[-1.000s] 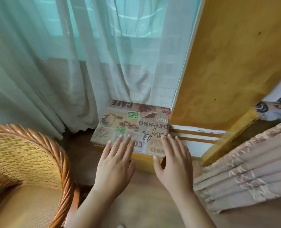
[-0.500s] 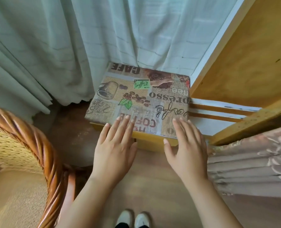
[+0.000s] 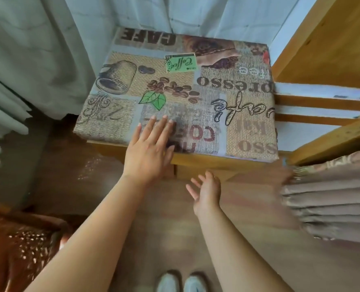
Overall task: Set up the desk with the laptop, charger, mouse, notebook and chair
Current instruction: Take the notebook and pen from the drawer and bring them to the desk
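A small wooden stool or chair with a coffee-print cushion stands ahead of me by the curtain. Its yellow wooden front edge shows under the cushion. My left hand lies flat, fingers apart, on the cushion's near edge. My right hand hangs lower, in front of and below the seat edge, fingers spread and holding nothing. No laptop, charger, mouse or notebook is in view.
Pale curtains hang at the left and behind the seat. A yellow wooden panel and beam rise on the right, above folded beige fabric. A wicker chair is at lower left. My shoes stand on the wooden floor.
The view has tilted down and closer to the seat. My right hand has left the cushion and dropped below its front edge. My left hand stays on the cushion.
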